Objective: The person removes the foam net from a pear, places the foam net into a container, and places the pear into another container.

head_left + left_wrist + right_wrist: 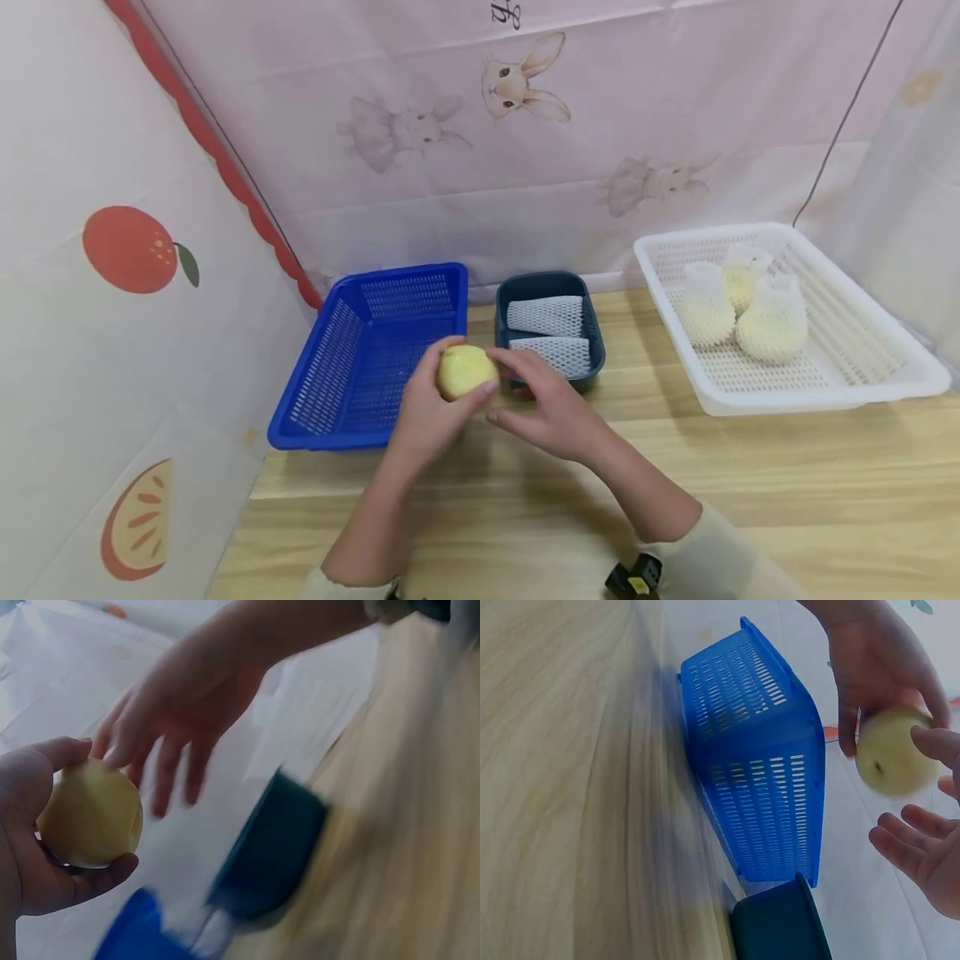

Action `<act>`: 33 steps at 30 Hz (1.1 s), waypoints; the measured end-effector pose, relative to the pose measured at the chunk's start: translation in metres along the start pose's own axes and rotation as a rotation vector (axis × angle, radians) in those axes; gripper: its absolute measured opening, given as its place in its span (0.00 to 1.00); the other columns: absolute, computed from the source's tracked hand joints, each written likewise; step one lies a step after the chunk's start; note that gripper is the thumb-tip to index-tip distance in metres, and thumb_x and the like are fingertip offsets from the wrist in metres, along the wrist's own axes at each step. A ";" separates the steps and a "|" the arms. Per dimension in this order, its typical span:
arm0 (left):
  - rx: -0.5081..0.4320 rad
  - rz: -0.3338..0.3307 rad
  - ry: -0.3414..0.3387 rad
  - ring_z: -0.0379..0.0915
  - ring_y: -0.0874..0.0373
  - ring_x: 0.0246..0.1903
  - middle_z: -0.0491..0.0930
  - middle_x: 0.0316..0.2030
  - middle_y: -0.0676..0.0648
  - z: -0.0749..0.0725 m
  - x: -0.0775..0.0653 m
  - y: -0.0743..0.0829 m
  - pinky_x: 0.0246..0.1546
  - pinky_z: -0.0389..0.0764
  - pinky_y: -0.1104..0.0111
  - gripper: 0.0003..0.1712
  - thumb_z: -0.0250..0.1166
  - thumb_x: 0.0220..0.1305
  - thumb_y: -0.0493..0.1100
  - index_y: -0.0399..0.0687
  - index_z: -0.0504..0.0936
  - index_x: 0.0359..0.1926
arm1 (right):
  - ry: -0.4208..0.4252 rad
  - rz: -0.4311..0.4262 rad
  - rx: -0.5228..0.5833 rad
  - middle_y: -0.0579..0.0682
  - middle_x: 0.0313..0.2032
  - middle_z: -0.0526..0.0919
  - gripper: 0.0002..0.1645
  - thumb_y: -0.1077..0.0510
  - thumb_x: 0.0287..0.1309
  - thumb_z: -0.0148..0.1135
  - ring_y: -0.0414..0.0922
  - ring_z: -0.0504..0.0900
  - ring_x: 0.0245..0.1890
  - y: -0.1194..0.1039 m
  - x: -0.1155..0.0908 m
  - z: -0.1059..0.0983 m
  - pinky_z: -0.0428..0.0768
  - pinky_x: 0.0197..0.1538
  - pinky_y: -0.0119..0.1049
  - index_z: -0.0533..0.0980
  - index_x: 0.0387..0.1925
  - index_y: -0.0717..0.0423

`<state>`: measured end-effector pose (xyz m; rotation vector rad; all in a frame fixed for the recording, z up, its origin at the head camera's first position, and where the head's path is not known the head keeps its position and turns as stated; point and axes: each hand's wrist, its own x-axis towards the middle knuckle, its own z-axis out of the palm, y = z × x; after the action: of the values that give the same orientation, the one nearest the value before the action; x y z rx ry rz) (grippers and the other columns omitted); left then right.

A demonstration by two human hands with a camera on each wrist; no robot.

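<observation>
A pale yellow, round pear (467, 372) is gripped by my left hand (433, 421), thumb on one side and fingers on the other, above the near right part of the blue basket (352, 442). Its small dimple shows in the right wrist view, where the pear (896, 754) is slightly blurred. My right hand (555, 412) hovers close on the right with fingers spread; whether a fingertip touches the pear, I cannot tell. Behind that hand stands a small dark teal bin (596, 342) holding two white foam net sleeves, the back foam sleeve (546, 316) and the front foam sleeve (558, 355).
At the right is a white basket (892, 358) with three pale fruits in foam nets, one netted fruit (772, 321) nearest the front. The wooden table (750, 492) runs under everything. A printed curtain (420, 208) hangs behind, and a white printed sheet (150, 367) borders the left.
</observation>
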<state>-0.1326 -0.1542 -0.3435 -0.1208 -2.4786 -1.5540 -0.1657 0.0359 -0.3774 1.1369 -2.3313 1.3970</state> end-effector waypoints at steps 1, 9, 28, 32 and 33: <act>0.022 0.011 0.028 0.73 0.52 0.42 0.72 0.51 0.51 -0.009 0.001 0.000 0.34 0.79 0.62 0.39 0.73 0.46 0.59 0.69 0.67 0.60 | -0.007 0.011 0.017 0.44 0.60 0.69 0.39 0.46 0.55 0.65 0.40 0.73 0.55 -0.001 0.001 0.000 0.79 0.50 0.34 0.61 0.66 0.40; 0.350 -0.014 0.123 0.67 0.50 0.46 0.66 0.56 0.46 -0.091 0.015 -0.021 0.39 0.77 0.57 0.43 0.69 0.46 0.67 0.63 0.66 0.63 | -0.021 0.055 0.064 0.48 0.56 0.73 0.29 0.53 0.58 0.64 0.48 0.78 0.51 0.002 0.004 -0.001 0.81 0.46 0.41 0.69 0.61 0.49; 0.617 -0.155 -0.253 0.74 0.47 0.43 0.75 0.51 0.39 -0.110 0.039 -0.094 0.39 0.77 0.58 0.44 0.74 0.45 0.57 0.46 0.67 0.61 | -0.339 0.093 -0.423 0.45 0.71 0.56 0.34 0.43 0.60 0.58 0.45 0.56 0.70 -0.003 0.019 0.055 0.62 0.68 0.43 0.63 0.67 0.41; 0.641 -0.174 -0.326 0.73 0.48 0.42 0.76 0.48 0.38 -0.115 0.042 -0.098 0.38 0.76 0.60 0.43 0.76 0.43 0.55 0.45 0.70 0.58 | -0.359 0.076 -0.425 0.44 0.71 0.55 0.32 0.44 0.61 0.58 0.45 0.55 0.71 -0.004 0.022 0.057 0.60 0.68 0.44 0.65 0.66 0.43; 0.643 -0.178 -0.337 0.72 0.48 0.42 0.76 0.48 0.38 -0.117 0.042 -0.098 0.37 0.76 0.60 0.42 0.76 0.43 0.55 0.44 0.71 0.57 | -0.366 0.076 -0.425 0.43 0.71 0.55 0.33 0.44 0.61 0.58 0.45 0.55 0.71 -0.004 0.023 0.058 0.60 0.68 0.44 0.65 0.66 0.43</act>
<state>-0.1750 -0.3041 -0.3712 -0.0601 -3.1975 -0.7567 -0.1665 -0.0243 -0.3932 1.2579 -2.7613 0.6928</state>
